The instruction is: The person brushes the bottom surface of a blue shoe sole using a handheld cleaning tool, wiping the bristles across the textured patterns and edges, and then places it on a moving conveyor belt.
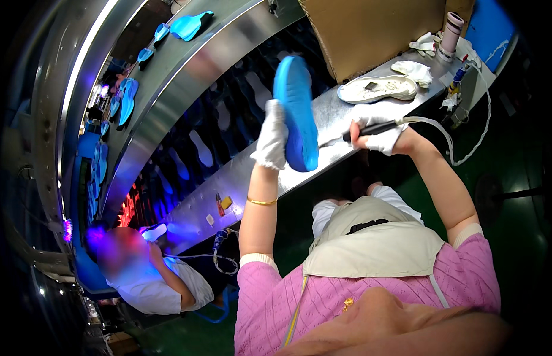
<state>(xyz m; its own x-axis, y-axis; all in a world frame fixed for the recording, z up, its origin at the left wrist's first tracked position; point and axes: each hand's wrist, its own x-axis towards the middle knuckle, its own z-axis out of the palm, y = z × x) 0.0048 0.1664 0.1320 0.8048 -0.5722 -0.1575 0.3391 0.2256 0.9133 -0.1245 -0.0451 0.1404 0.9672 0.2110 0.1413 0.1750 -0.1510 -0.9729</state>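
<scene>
Gloved hands grip blue sole (295,113) and black tool (371,129).

Dim overall w/ blue-violet glow at left, glare on steel counter (323,118) — fisheye edges bent, dark corners.

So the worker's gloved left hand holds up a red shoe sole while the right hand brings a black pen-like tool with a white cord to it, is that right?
Not quite: the shoe sole is blue, not red, as the head view shows. The rest holds: the gloved left hand holds it up, and the right hand brings a black pen-like tool with a white cord toward it.
</scene>
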